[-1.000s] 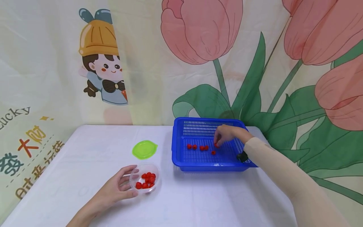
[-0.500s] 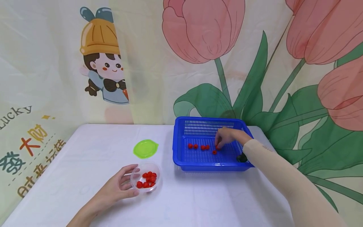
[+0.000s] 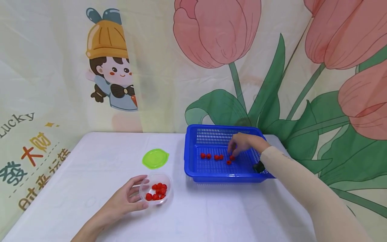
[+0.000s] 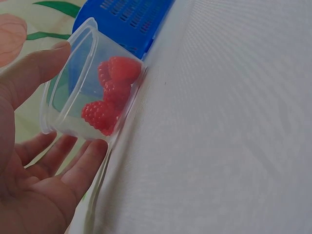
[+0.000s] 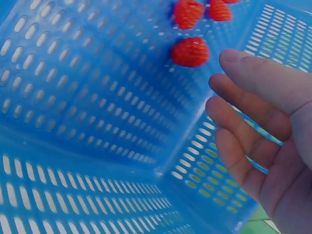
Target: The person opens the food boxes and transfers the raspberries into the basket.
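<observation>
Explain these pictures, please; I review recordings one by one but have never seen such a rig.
No robot here: a person works bare-handed. The wide view comes from the head, looking forward and down; the close ones come from each wrist.

On the white table are a blue basket with red berries, a clear cup with more berries, and a green lid.

The left hand holds the cup. The right hand is in the basket, holding nothing; its close view shows a gap to the nearest berry.
</observation>
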`<state>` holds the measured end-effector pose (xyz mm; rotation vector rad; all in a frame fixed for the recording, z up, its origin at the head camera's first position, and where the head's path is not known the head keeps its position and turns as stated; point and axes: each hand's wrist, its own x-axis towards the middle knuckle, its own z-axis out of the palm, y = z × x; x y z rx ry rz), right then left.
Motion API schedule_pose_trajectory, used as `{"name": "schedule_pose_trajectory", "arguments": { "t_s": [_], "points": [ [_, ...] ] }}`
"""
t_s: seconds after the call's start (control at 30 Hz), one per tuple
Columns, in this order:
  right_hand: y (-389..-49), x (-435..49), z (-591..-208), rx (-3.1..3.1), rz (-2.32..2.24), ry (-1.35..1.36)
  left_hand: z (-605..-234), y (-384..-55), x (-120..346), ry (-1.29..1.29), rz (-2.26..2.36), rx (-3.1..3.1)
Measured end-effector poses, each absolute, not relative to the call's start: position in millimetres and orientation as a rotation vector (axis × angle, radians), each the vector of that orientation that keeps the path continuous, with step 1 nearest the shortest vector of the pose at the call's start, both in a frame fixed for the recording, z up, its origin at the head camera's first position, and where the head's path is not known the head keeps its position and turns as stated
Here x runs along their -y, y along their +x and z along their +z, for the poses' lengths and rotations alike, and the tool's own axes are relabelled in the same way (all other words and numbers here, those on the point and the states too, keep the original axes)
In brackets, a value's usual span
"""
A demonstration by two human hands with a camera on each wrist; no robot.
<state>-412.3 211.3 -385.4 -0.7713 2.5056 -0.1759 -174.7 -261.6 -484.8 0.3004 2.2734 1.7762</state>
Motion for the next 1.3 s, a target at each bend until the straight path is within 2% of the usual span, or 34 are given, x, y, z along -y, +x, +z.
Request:
{"name": "schedule_pose_trajectory", "arguments": {
  "t_s": [0.27,0.67,0.9,1.3],
  "points": [
    [-401.5,-208.2,-356.5,-2.534,-0.221,-0.944,-485.7,-175.0,261.8,0.305,1.769,-2.286],
    [-364.6,-170.2,-320.8,-2.565,-0.391,-1.257,-486.6,-175.9,262.5,0.297,1.772,-2.273],
    [-345.3,-147.0,-316.1,-2.562,-0.514,-1.366,-486.0,-176.4,261.2,0.292,1.779,-2.259],
    [-319.6,-110.4,-323.6,-2.549,-0.621,-1.397,-487.1,-177.5,260.8,0.304,1.785,-2.258]
  ]
}}
